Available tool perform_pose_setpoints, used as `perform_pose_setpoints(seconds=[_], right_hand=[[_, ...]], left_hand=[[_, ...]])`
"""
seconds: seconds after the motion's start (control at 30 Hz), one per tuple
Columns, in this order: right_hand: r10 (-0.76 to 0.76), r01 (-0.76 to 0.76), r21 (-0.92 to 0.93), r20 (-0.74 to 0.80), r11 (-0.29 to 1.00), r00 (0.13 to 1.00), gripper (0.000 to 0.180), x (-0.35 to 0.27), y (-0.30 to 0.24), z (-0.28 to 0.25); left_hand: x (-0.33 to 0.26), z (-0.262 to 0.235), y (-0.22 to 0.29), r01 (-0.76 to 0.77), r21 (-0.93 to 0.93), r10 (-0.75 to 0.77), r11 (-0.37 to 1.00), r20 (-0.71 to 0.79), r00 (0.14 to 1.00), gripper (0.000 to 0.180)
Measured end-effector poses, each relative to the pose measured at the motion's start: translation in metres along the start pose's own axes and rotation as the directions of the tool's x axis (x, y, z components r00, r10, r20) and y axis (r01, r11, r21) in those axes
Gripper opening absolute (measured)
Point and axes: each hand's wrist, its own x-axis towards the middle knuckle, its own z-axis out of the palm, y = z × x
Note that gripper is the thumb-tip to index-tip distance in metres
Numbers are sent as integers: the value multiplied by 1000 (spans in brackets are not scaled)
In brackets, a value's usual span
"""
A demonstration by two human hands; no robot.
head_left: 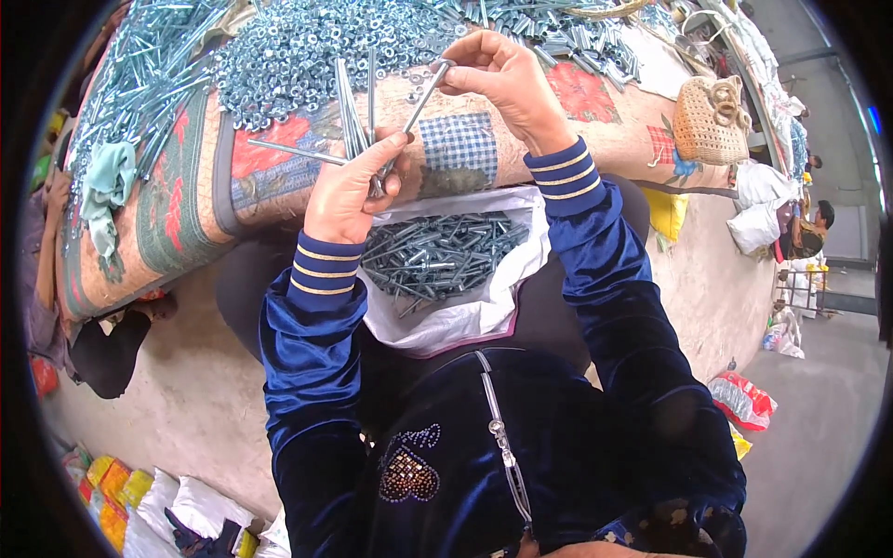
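My left hand (358, 181) is closed round several long thin metal bolts (352, 112), which fan out above and to the left of its fingers. One bolt (425, 99) slants up to the right from the left thumb. At its upper end, my right hand (507, 88) pinches a small nut (446, 65) between thumb and forefinger; its other fingers are curled. Beyond the hands lies a big heap of loose nuts (288, 70). Below them, an open white sack (530, 265) on my lap holds many metal bolts (442, 256).
A patchwork cloth (460, 149) covers the work surface. Long rods (139, 79) pile at the left, near a teal rag (110, 181); short metal tubes (595, 46) lie at the far right. A woven bag (712, 121) sits on the right edge. Another person's arm (46, 232) shows at the left.
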Motion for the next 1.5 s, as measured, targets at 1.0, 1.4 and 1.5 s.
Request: perform_pose_setpoints(seconds=[1.0,1.4,1.5], right_hand=[[19,-25,141,47,990,999,18,3,-3,-9],[234,-233,-29,160,972,959,19,-16,2,21],[206,-208,7,108,978,972,20,-14,-7,13]], left_hand=[[0,-3,0,-30,-113,30,993,-2,1000,23],[-2,12,-3,-173,25,175,985,-95,980,27],[-4,2,1,-114,251,126,961,-34,991,28]])
